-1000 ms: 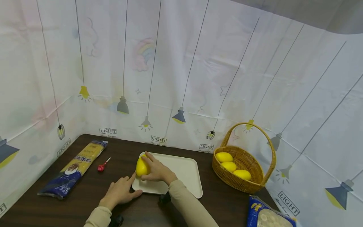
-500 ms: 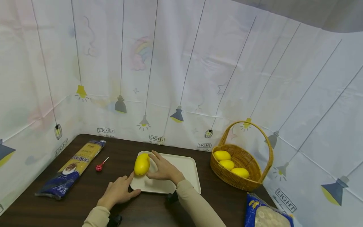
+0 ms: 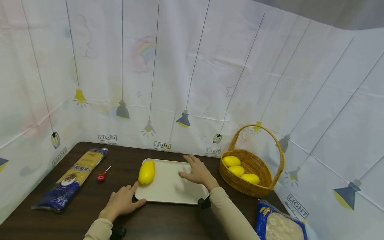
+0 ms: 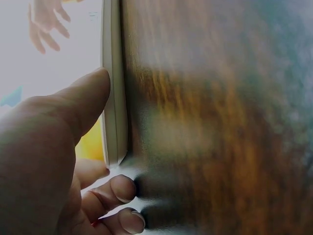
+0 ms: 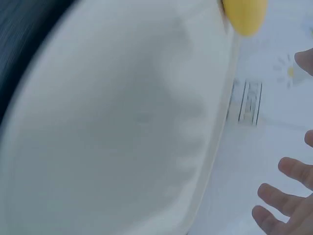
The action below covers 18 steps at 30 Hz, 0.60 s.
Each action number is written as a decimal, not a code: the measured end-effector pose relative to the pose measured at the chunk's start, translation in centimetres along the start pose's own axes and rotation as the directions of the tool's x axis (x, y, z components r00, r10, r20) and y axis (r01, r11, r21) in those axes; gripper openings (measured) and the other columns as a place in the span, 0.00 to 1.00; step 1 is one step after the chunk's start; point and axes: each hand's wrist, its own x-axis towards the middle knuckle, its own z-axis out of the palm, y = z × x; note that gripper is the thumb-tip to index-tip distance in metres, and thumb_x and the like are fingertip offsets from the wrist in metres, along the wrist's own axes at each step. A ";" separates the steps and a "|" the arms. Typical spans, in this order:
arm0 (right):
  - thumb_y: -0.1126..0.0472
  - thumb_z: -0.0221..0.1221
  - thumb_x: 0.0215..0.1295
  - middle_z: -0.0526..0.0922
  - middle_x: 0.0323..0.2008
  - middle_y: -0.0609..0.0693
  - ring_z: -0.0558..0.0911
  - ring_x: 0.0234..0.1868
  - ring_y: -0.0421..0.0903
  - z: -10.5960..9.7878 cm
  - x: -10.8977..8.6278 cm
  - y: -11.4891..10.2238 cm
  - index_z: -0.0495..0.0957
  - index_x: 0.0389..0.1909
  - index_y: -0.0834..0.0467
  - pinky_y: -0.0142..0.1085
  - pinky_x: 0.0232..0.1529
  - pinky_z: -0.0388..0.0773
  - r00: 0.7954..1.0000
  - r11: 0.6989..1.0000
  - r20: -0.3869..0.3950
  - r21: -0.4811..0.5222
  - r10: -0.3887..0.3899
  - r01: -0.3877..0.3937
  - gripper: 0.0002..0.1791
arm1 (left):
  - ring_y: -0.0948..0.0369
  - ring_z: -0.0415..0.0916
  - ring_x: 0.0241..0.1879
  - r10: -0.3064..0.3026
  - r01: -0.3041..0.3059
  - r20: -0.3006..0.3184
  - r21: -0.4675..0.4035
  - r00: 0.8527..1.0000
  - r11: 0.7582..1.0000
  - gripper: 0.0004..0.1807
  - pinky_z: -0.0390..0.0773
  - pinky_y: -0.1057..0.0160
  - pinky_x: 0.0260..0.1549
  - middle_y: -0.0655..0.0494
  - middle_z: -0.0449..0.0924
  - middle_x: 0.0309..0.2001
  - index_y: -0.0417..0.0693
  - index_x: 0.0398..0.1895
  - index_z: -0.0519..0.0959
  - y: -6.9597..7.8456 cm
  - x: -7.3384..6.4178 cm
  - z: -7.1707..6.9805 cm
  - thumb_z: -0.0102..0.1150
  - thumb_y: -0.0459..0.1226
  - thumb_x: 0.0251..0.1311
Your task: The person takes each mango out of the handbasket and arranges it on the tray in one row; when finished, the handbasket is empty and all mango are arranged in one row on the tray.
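Note:
A smooth yellow mango-shaped fruit [image 3: 147, 172] lies near the left edge of a shallow cream tray [image 3: 171, 188] on the dark table. My left hand [image 3: 121, 201] rests at the tray's near-left corner, its index fingertip at the left rim and its thumb along the front rim. In the left wrist view, the thumb [image 4: 83, 100] overlaps the rim and the other fingers lie loosely bent beside the corner. My right hand [image 3: 199, 171] hovers over the tray's right half, fingers spread and holding nothing. The right wrist view shows its parted fingers [image 5: 288, 198] away from the fruit.
A wicker basket [image 3: 244, 188] with a tall handle and three yellow fruits stands right of the tray. A blue bag [image 3: 282, 223] sits at front right. On the left lie a long blue-and-yellow packet [image 3: 73, 178] and a red lollipop [image 3: 101, 176]. A printed curtain hangs behind.
My right hand has let go of the yellow fruit and moved right, away from it. The fruit stays at the tray's left side. The left hand keeps its place at the tray corner.

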 end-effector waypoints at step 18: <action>0.37 0.61 0.64 0.62 0.74 0.63 0.66 0.72 0.69 -5.4 -4.5 8.5 0.62 0.75 0.54 0.66 0.69 0.62 0.972 0.975 -0.074 0.011 0.224 -0.223 0.44 | 0.40 0.74 0.61 -0.014 0.013 -0.005 -0.026 1.000 1.000 0.54 0.70 0.29 0.50 0.38 0.75 0.63 0.45 0.77 0.60 -0.1 -0.1 0.1 0.58 0.69 0.57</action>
